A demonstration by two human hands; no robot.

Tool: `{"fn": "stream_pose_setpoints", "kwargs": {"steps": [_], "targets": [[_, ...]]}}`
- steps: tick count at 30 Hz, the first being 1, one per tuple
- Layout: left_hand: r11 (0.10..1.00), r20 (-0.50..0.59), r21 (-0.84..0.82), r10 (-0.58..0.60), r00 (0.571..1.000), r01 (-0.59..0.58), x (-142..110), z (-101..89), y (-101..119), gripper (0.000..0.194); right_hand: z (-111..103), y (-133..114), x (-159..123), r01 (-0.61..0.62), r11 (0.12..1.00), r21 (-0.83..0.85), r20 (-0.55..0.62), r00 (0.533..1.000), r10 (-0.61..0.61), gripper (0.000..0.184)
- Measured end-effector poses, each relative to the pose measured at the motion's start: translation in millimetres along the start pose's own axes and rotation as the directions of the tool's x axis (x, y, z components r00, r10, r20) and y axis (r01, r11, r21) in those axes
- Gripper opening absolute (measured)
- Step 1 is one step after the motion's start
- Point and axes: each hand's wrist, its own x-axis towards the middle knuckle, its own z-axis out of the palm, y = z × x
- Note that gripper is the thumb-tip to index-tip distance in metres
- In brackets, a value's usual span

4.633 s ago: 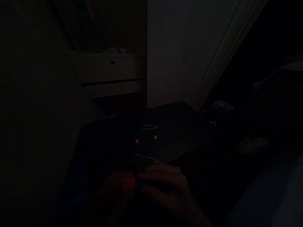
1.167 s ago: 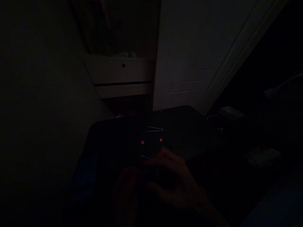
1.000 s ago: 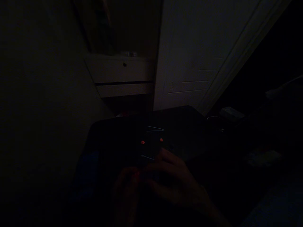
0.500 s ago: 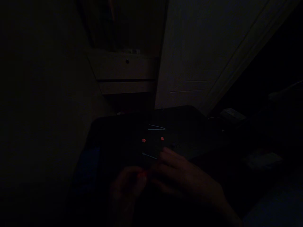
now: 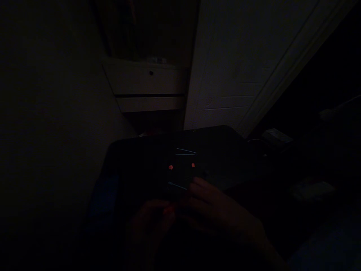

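Note:
The view is very dark. My left hand [image 5: 153, 216] is closed in a pinch on a small red piece [image 5: 168, 209], whose shape I cannot make out. Close to its right, my right hand [image 5: 211, 205] has its fingers bent together; whatever they hold, if anything, is lost in shadow. Just beyond the hands lies a thin pale stick with a wider tip [image 5: 177, 186], its right end at my right fingers. Farther up the dark tabletop [image 5: 141, 154] are a small red flower-like piece [image 5: 170, 167] and a small red block [image 5: 193, 165].
Two thin pale sticks [image 5: 186, 151] lie in a narrow V behind the red pieces. A blue patch [image 5: 103, 199] shows at the table's left. Beyond the table stand a drawer unit [image 5: 149, 81] and a pale panelled door [image 5: 225, 71]. A box [image 5: 278, 136] sits at right.
The picture is dimmer around the hands. Both hands hold nearly the same place, and the pieces and sticks on the table have not visibly moved.

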Motion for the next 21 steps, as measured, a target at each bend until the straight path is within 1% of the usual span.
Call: {"fn": "stream_pose_setpoints", "kwargs": {"steps": [4, 10, 14, 18, 21], "targets": [[1.0, -0.025, 0.004, 0.025, 0.999, -0.024, 0.6, 0.6, -2.5, 0.027, 3.6, 2.4, -2.8, -0.016, 0.999, 0.029, -0.032, 0.999, 0.017, 0.015], [0.999, -0.019, 0.024, 0.037, 0.999, -0.037, -1.3, -2.9, -3.9, 0.027, 7.3, 5.4, -8.8, -0.074, 0.995, 0.072, -0.048, 0.996, 0.078, 0.017], [0.999, -0.039, 0.006, 0.034, 0.999, -0.033, 0.7, -2.9, -7.1, 0.031, 6.1, 4.9, -10.4, -0.077, 0.984, 0.162, -0.094, 0.991, 0.093, 0.016], [1.0, -0.069, 0.021, -0.006, 0.998, 0.007, 2.6, -2.7, -10.9, 0.035, 9.2, 3.7, -11.1, -0.151, 0.947, 0.283, -0.157, 0.967, 0.201, 0.013], [0.997, -0.078, 0.072, 0.002, 0.997, 0.004, 4.1, -7.0, -11.2, 0.034, 17.7, 5.9, -13.0, -0.188, 0.919, 0.347, -0.198, 0.943, 0.268, 0.009]]}}
